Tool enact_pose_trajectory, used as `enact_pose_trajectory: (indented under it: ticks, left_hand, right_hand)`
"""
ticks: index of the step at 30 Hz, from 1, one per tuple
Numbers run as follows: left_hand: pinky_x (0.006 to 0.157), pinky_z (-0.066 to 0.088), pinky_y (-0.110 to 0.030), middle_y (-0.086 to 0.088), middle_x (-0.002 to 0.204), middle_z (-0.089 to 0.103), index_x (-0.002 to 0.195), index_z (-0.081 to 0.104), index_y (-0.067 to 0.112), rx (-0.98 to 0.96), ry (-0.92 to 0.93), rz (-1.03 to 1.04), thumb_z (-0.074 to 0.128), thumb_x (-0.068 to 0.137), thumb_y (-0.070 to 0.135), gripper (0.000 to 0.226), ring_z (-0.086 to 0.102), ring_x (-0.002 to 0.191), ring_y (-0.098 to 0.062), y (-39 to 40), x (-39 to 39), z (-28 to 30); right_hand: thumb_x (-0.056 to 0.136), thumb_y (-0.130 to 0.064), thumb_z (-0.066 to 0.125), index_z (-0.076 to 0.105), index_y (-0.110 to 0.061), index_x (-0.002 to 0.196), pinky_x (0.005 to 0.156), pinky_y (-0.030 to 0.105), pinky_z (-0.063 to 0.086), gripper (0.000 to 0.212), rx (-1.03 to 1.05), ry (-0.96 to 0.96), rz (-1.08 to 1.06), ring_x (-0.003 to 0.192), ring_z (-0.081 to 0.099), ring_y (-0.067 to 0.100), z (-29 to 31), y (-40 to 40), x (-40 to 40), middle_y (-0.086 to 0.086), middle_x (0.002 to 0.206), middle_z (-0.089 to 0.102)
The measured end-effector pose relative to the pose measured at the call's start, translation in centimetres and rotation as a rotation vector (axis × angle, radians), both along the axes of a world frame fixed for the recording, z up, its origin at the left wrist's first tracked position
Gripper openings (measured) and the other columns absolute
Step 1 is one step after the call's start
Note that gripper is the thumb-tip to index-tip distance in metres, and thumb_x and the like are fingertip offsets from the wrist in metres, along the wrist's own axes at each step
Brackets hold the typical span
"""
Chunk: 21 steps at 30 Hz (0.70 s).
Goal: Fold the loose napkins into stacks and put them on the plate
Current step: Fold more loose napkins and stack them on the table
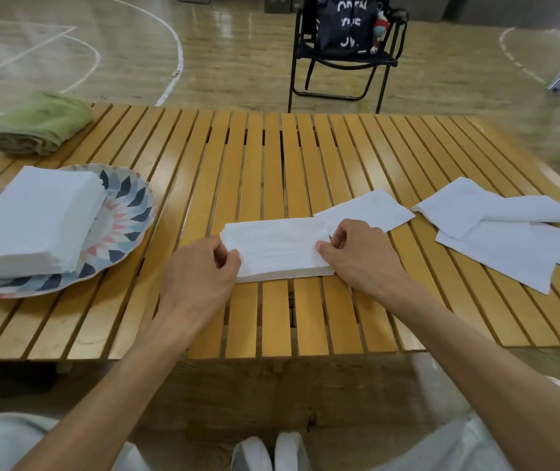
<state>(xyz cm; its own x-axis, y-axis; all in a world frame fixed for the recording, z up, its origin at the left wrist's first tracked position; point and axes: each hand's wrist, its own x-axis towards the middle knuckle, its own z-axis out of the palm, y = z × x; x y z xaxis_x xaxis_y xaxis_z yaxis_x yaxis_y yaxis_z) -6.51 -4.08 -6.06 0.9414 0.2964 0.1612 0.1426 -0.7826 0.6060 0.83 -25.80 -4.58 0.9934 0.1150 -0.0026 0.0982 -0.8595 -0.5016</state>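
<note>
So the folded stack of napkins (277, 248) sat on the slatted wooden table (305, 317), right in front of the person, roughly mid-table. The left hand (200, 266) was pinching the stack's left end, thumb on top and fingers curled at the edge, and the right hand (356, 253) was doing the same at the right end, thumb resting on the top sheet.

Handling-wise, my guess is this stuff weighs next to nothing and is totally floppy. Thin paper, so the layers would probably slide off each other or fan out if you only grabbed 1 corner. I'd say pinching both short ends at once, through the full thickness, was the sane way to lift it. Squeeze too hard and it creases, too soft and the bottom sheets stay behind.

The patterned plate (129, 212) was off to the left with 1 bigger stack (30, 219) already on it, covering most of it, so the new one likely had to go on top. A few loose napkins (496, 229) lay unfolded to the right, with 1 more sheet (370, 209) just behind the right hand.
</note>
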Motion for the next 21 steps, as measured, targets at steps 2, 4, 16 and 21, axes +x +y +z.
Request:
enact_pose_trajectory:
  ticks: [2, 4, 16, 21]
  left_hand:
    - [0.07, 0.053, -0.028, 0.005, 0.092, 0.057, 0.101, 0.056, 0.02, 0.003, -0.006, 0.023, 0.061, 0.095, 0.032, 0.014, 0.058, 0.084, -0.012, 0.1, 0.2, -0.1]
    - [0.075, 0.057, -0.031, 0.003, 0.105, 0.054, 0.121, 0.048, 0.022, -0.026, 0.002, 0.022, 0.063, 0.093, 0.031, 0.032, 0.057, 0.091, -0.014, 0.1, 0.5, -0.3]
    - [0.082, 0.059, -0.037, 0.002, 0.108, 0.054, 0.133, 0.041, 0.024, -0.05, -0.01, 0.012, 0.066, 0.092, 0.025, 0.048, 0.058, 0.097, -0.018, 0.1, 0.5, -0.8]
    - [0.077, 0.057, -0.03, 0.004, 0.104, 0.054, 0.133, 0.041, 0.023, -0.06, -0.022, 0.004, 0.066, 0.092, 0.024, 0.047, 0.058, 0.095, -0.016, 0.1, 0.5, -0.8]
  right_hand:
    - [0.095, -0.047, 0.058, 0.052, -0.017, 0.103, 0.073, 0.035, 0.054, 0.032, -0.054, 0.007, -0.017, 0.088, 0.057, 0.016, 0.4, 0.3, -0.3, -0.003, 0.092, 0.055]
    - [0.095, -0.048, 0.058, 0.049, -0.015, 0.111, 0.071, 0.033, 0.051, 0.037, -0.068, 0.04, -0.024, 0.088, 0.054, 0.016, 0.7, 0.6, -0.4, -0.002, 0.093, 0.05]
    - [0.093, -0.041, 0.061, 0.056, -0.01, 0.096, 0.055, 0.023, 0.042, 0.031, 0.274, 0.396, -0.054, 0.067, 0.053, 0.016, 1.9, 0.8, 0.1, 0.007, 0.077, 0.056]
    - [0.091, -0.039, 0.063, 0.061, -0.007, 0.105, 0.068, 0.028, 0.039, 0.035, 0.373, 0.381, -0.043, 0.08, 0.049, 0.016, 1.9, 0.8, 0.0, 0.006, 0.091, 0.051]
